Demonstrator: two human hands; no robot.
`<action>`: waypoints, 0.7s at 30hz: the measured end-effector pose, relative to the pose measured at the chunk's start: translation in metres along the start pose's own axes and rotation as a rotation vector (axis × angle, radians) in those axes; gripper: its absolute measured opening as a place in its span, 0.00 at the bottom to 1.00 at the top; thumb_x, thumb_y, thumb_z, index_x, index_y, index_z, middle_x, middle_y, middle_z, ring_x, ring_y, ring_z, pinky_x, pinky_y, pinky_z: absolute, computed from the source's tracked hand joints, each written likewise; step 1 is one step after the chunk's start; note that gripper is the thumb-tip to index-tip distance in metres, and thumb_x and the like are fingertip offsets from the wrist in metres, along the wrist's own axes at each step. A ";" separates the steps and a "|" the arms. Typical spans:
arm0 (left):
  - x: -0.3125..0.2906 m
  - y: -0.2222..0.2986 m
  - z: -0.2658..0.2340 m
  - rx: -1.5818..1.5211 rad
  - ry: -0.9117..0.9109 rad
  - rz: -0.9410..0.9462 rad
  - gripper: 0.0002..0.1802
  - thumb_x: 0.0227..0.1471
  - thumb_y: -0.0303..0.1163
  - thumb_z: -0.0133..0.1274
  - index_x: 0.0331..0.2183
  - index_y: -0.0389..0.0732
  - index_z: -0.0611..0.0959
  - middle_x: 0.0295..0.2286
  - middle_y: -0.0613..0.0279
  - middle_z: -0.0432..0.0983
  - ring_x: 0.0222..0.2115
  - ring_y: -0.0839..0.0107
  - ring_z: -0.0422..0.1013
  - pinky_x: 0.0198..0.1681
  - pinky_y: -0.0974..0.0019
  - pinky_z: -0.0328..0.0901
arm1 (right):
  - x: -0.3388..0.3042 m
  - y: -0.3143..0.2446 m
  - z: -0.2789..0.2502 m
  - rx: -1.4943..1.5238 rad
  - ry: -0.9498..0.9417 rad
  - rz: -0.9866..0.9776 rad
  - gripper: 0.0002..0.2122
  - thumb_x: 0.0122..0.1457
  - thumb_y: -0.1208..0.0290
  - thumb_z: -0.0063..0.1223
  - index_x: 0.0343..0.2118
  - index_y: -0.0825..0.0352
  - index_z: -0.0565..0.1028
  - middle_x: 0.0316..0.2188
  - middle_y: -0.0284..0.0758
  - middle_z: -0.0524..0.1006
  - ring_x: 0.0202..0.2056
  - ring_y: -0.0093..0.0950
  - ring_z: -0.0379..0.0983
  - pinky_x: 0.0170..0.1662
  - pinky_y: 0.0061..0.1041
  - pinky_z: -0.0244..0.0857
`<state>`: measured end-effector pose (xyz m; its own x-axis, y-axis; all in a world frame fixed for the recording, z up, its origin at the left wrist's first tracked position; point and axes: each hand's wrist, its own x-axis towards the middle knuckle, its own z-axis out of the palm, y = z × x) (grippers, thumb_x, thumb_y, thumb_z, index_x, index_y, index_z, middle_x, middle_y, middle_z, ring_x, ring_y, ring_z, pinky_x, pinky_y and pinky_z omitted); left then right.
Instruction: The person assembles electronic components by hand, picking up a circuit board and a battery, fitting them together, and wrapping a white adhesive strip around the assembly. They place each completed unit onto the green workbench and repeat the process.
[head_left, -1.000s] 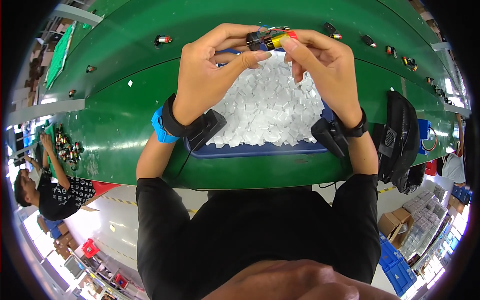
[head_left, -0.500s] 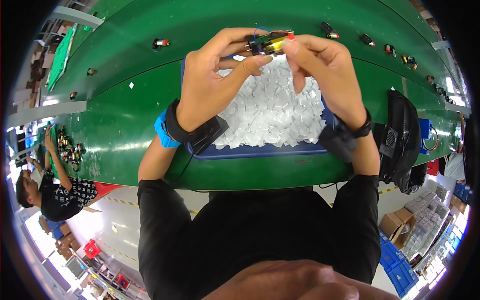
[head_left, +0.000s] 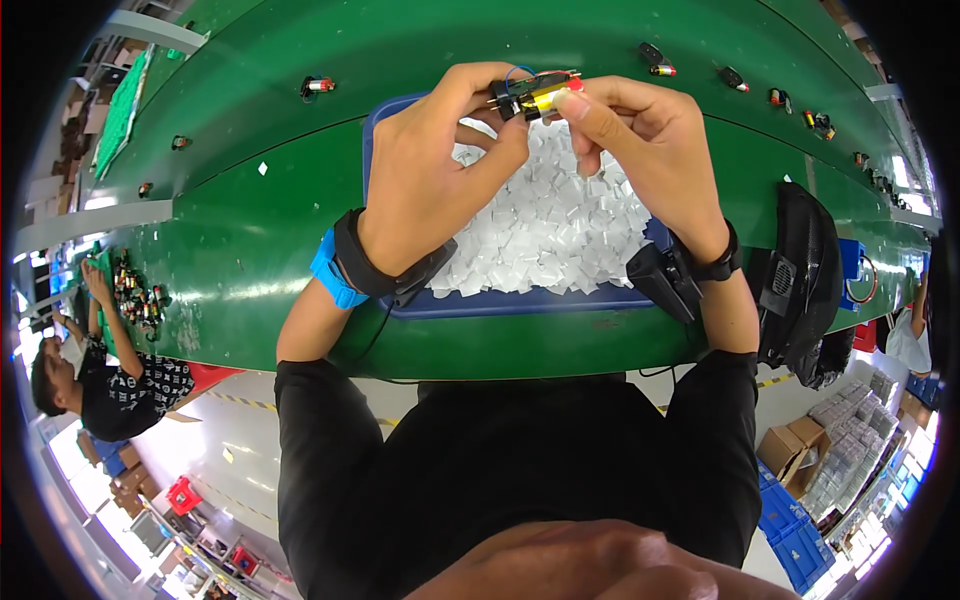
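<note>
In both hands, above the tray, is a small wired electronic assembly point(head_left: 535, 100). It has a black end with metal pins, a yellow cylindrical cell with a red end, and thin blue and red wires. My left hand point(head_left: 440, 160) pinches the black end between thumb and fingers. At the red end, my right hand point(head_left: 645, 135) grips the cell with thumb and index finger. Below lies a blue tray point(head_left: 520, 305) heaped with small white square pieces point(head_left: 545, 220). Some fingertips are hidden behind the assembly.
Several similar assemblies, one point(head_left: 318, 86) at far left and another point(head_left: 735, 79) at far right, rest on the green table point(head_left: 230, 230). A black bag point(head_left: 805, 280) is at the right edge. On the left, a co-worker point(head_left: 120, 390) reaches toward a pile of assemblies point(head_left: 138, 292).
The assembly has tilted and come slightly lower, showing more of the yellow cell. My left thumb has drawn back toward the black end, and my right fingers have curled in.
</note>
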<state>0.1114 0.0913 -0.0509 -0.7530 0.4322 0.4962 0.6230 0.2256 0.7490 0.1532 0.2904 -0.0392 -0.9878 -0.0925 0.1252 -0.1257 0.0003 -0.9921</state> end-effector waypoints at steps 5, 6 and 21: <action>-0.003 0.000 0.001 0.190 0.016 0.084 0.20 0.49 0.25 0.62 0.46 0.38 0.78 0.30 0.56 0.82 0.26 0.67 0.80 0.27 0.69 0.72 | -0.003 -0.003 0.002 -0.004 -0.008 0.045 0.11 0.65 0.69 0.56 0.37 0.74 0.80 0.20 0.30 0.75 0.21 0.18 0.70 0.26 0.17 0.65; -0.005 -0.001 0.002 0.230 0.023 0.094 0.20 0.49 0.26 0.61 0.46 0.38 0.77 0.29 0.56 0.82 0.25 0.66 0.80 0.26 0.68 0.72 | -0.003 -0.003 0.002 -0.005 -0.015 0.054 0.11 0.65 0.69 0.56 0.37 0.74 0.80 0.20 0.31 0.75 0.21 0.18 0.70 0.26 0.17 0.65; -0.006 0.002 0.002 0.199 0.092 0.020 0.17 0.50 0.26 0.59 0.44 0.40 0.76 0.26 0.58 0.83 0.26 0.66 0.82 0.26 0.71 0.71 | -0.007 0.002 0.016 0.007 0.087 -0.018 0.10 0.62 0.72 0.59 0.41 0.74 0.80 0.24 0.32 0.77 0.23 0.17 0.72 0.27 0.16 0.67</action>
<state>0.1178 0.0904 -0.0533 -0.7503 0.3586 0.5554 0.6609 0.3894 0.6415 0.1609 0.2754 -0.0420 -0.9897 -0.0052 0.1432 -0.1431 -0.0079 -0.9897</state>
